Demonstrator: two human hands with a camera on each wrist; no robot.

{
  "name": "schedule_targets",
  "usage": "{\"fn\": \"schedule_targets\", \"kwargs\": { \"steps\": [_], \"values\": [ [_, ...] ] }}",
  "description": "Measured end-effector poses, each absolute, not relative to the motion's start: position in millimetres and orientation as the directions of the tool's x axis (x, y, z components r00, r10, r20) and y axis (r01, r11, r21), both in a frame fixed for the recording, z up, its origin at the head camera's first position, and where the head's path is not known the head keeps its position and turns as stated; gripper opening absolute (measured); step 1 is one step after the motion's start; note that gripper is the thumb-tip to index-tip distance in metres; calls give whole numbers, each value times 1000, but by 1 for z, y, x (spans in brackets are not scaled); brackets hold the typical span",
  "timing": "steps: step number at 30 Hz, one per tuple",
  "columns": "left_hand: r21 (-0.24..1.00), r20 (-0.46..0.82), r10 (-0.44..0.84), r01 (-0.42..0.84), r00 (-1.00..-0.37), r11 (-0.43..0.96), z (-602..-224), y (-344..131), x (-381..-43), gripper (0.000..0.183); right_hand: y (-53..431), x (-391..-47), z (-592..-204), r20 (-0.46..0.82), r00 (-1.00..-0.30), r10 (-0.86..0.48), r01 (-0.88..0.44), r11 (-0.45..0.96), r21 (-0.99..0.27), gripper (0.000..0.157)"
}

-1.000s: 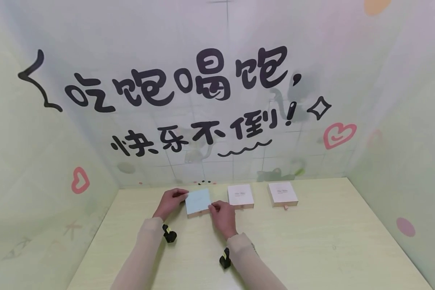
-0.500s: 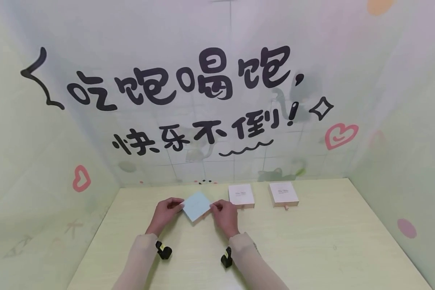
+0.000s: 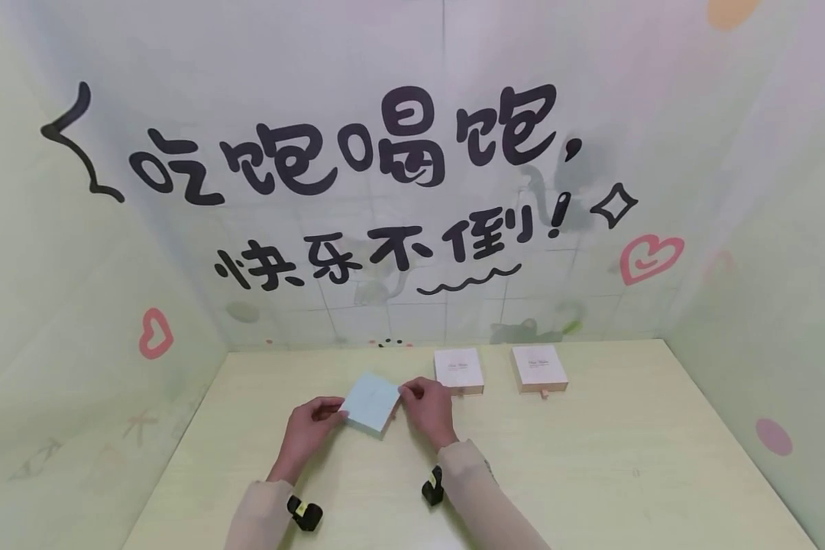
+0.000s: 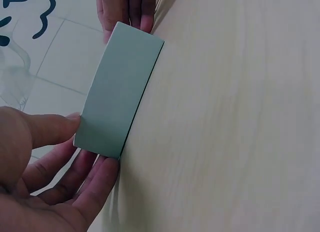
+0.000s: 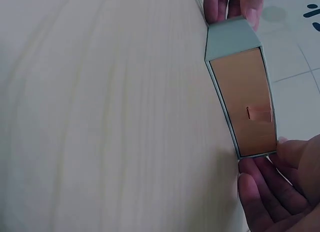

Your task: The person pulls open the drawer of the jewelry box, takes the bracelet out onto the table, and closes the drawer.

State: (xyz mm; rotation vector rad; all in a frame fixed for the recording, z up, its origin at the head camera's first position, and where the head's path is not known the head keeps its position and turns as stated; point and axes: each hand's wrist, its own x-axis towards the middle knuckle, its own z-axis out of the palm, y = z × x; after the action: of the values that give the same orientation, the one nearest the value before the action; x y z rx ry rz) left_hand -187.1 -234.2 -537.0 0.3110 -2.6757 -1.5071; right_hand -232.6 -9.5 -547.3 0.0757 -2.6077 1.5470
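A light blue drawer box lies between the two hands in the head view, turned at an angle to the table. The left hand pinches its near left corner, thumb on top and fingers at the lower edge. At the far right corner, the right hand grips it between thumb and fingers. The left wrist view shows one plain blue side of the drawer box. In the right wrist view, the brown drawer front with a small ribbon tab shows, closed within the sleeve.
Two pinkish-white drawer boxes, one just behind the right hand and another farther right, sit near the table's back edge. Printed walls enclose the pale wooden table. A black wrist camera is on the left wrist.
The blue drawer box has turned and come nearer the person. The left hand has drawn back toward the person with its corner, while the right hand stays almost in place.
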Motion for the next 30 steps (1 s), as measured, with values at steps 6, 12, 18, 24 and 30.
{"fn": "schedule_targets", "kwargs": {
  "steps": [6, 12, 18, 24, 30],
  "values": [
    [850, -49, -224, -158, -973, 503, -536, -228, -169, 27, -7, -231, -550, 127, -991, -47, -135, 463, -876, 10],
    [854, -49, -249, -170, -967, 492, -536, -225, -154, 28, -7, -230, -551, 114, -986, -122, -158, 458, -875, 12],
    [861, -45, -260, -169, -965, 479, -536, -223, -141, 30, -6, -229, -553, 125, -975, -182, -198, 469, -861, 14],
    [851, -17, -276, -159, -961, 501, -537, -221, -131, 29, -5, -227, -553, 102, -966, -237, -206, 468, -859, 16],
    [846, -24, -272, -165, -962, 507, -536, -220, -126, 29, -5, -225, -554, 105, -962, -253, -216, 464, -859, 16]
  ]
}}
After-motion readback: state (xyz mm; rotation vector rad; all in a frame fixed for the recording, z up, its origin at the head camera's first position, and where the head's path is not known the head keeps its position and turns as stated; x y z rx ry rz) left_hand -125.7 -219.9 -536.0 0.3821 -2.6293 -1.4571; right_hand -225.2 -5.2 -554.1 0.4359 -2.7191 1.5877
